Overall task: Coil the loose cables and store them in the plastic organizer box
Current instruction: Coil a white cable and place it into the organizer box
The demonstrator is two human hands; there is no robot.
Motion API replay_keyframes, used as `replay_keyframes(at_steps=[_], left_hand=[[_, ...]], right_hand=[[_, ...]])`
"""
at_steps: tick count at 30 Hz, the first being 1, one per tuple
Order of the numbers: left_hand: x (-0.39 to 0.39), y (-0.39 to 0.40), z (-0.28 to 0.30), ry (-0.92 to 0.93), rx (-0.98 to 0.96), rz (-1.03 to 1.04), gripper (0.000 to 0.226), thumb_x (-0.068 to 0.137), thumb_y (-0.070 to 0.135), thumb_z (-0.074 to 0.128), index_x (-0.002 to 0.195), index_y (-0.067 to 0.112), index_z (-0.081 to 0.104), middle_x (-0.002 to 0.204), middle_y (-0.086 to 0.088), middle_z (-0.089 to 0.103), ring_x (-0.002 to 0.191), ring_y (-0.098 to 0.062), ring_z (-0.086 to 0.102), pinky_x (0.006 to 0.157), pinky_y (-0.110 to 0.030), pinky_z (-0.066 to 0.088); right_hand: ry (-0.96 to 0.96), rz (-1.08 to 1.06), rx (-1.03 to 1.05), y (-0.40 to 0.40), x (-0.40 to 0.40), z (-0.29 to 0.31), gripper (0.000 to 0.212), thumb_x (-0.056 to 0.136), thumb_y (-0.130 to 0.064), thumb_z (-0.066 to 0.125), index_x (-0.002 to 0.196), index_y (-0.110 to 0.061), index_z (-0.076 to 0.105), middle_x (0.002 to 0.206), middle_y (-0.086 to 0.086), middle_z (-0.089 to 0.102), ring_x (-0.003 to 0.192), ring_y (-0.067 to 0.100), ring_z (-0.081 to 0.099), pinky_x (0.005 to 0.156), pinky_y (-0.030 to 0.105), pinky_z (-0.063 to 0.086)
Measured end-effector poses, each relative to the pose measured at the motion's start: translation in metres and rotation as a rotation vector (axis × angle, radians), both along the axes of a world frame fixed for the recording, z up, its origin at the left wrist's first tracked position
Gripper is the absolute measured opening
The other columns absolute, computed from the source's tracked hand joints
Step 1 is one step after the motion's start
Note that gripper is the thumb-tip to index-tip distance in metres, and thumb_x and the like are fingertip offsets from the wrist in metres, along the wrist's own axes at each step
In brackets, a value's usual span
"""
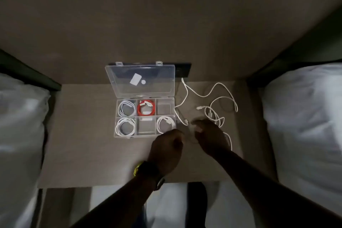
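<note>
**Head view: hands meet beside open organizer box, loose cables to the right**

Head camera, looking down on a small brown tabletop (88, 135) between two beds with white pillows, one at left (20, 116), one at right (303, 116). Dim light throughout.

Clear plastic organizer box (145, 117) at centre, lid (140, 80) swung open and tilted back against the wall, two white stickers on it. Six compartments, two rows of three. Far row: coiled white cable (126, 108) at left, coiled red cable (146, 110) in the middle, right cell holding no coil. Near row: coiled white cable (125, 127) at left, middle cell without a coil, coiled white cable (166, 124) at right.

Loose white cables (218, 109) sprawled on the tabletop right of the box, looping and crossing; how many, cannot tell. One strand running up to a dark wall socket panel (183, 70) behind the box.

Left hand (166, 146) just off the near right corner of the box, fingers curled in; black watch with a yellow band (143, 170) at the wrist. Right hand (211, 137) close beside it, fingers bent, resting over the near end of the loose cables. Grip of either hand on a cable: cannot tell, too dark and blurred.
</note>
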State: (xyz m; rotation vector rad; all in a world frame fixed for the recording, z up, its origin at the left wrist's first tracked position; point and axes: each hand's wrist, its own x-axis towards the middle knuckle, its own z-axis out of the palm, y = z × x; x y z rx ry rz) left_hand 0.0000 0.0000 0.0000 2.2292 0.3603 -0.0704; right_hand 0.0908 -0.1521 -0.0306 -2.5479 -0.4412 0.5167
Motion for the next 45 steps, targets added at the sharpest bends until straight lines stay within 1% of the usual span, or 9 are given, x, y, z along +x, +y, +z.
replay_keyframes(at_steps=[9,14,18,23,29,32,34,40,45], left_hand=[[0.024,-0.01,-0.013,0.121,-0.294,0.072,0.029,0.089,0.015,0.063,0.119,0.014,0.061,0.115,-0.006,0.067,0.104,-0.017,0.061,0.089,-0.032,0.049],[0.022,-0.03,0.017,0.25,-0.472,0.067,0.021,0.093,0.004,0.054,0.08,0.012,0.069,0.064,0.002,0.058,0.06,-0.014,0.053,0.062,-0.029,0.04],[0.006,-0.04,0.061,0.531,-1.219,0.296,0.022,0.084,0.012,0.054,0.065,0.015,0.065,0.056,0.0,0.046,0.049,-0.013,0.04,0.051,-0.025,0.031],[0.006,0.009,0.102,0.187,-1.97,0.384,0.029,0.096,0.023,0.042,0.072,0.018,0.058,0.065,0.005,0.053,0.062,-0.009,0.05,0.061,-0.02,0.044],[0.018,0.04,0.086,-0.213,-1.612,0.552,0.022,0.091,0.008,0.046,0.1,0.005,0.066,0.103,-0.01,0.074,0.104,-0.024,0.069,0.093,-0.034,0.055],[0.017,0.032,0.073,-0.126,-0.964,0.382,0.019,0.095,-0.004,0.044,0.094,-0.008,0.063,0.096,-0.016,0.071,0.094,-0.024,0.068,0.09,-0.031,0.053],[0.009,0.018,0.07,0.027,-0.869,0.204,0.021,0.093,-0.007,0.043,0.082,-0.01,0.061,0.075,-0.013,0.067,0.071,-0.019,0.062,0.07,-0.026,0.049],[-0.015,0.008,0.091,0.221,-1.739,0.327,0.027,0.08,0.026,0.037,0.069,0.008,0.053,0.053,0.0,0.032,0.051,-0.015,0.019,0.052,-0.03,0.016],[-0.001,0.051,0.106,-0.252,-1.881,0.473,0.028,0.095,0.014,0.036,0.087,0.008,0.063,0.074,-0.003,0.061,0.069,-0.017,0.062,0.069,-0.03,0.055]], right_hand=[[0.14,-0.123,0.384,0.025,0.003,0.015,0.017,0.086,-0.018,0.068,0.07,-0.022,0.069,0.066,-0.003,0.067,0.066,0.012,0.063,0.064,0.032,0.047],[0.09,-0.15,0.329,-0.011,-0.004,0.053,0.011,0.087,-0.026,0.07,0.077,-0.023,0.074,0.075,-0.008,0.072,0.072,0.006,0.066,0.071,0.041,0.055],[0.067,0.146,0.484,-0.013,-0.001,0.073,0.026,0.095,-0.031,0.053,0.113,-0.023,0.07,0.124,-0.011,0.064,0.128,0.006,0.049,0.109,0.03,0.038],[0.43,0.125,0.629,-0.01,-0.013,0.081,0.034,0.1,-0.034,0.041,0.084,-0.012,0.062,0.07,0.016,0.059,0.067,0.015,0.058,0.07,0.045,0.047],[0.195,0.589,0.28,-0.005,-0.034,0.1,0.028,0.1,-0.045,0.039,0.089,-0.024,0.052,0.075,-0.007,0.053,0.069,0.005,0.052,0.063,0.021,0.04],[-0.075,0.687,0.189,0.001,-0.023,0.126,0.019,0.099,-0.043,0.039,0.097,-0.031,0.054,0.088,-0.01,0.063,0.08,0.009,0.059,0.066,0.027,0.043],[-0.219,0.646,0.21,0.005,-0.004,0.14,0.014,0.095,-0.041,0.047,0.095,-0.033,0.058,0.087,-0.013,0.065,0.079,0.008,0.062,0.065,0.028,0.047],[-0.046,0.361,0.469,0.034,0.024,0.119,0.022,0.083,-0.041,0.071,0.077,-0.022,0.064,0.071,-0.007,0.064,0.069,0.011,0.062,0.065,0.036,0.05],[0.121,0.489,0.385,0.032,-0.016,0.081,0.022,0.1,-0.036,0.046,0.094,-0.021,0.062,0.067,-0.007,0.059,0.065,0.006,0.057,0.063,0.033,0.046]])
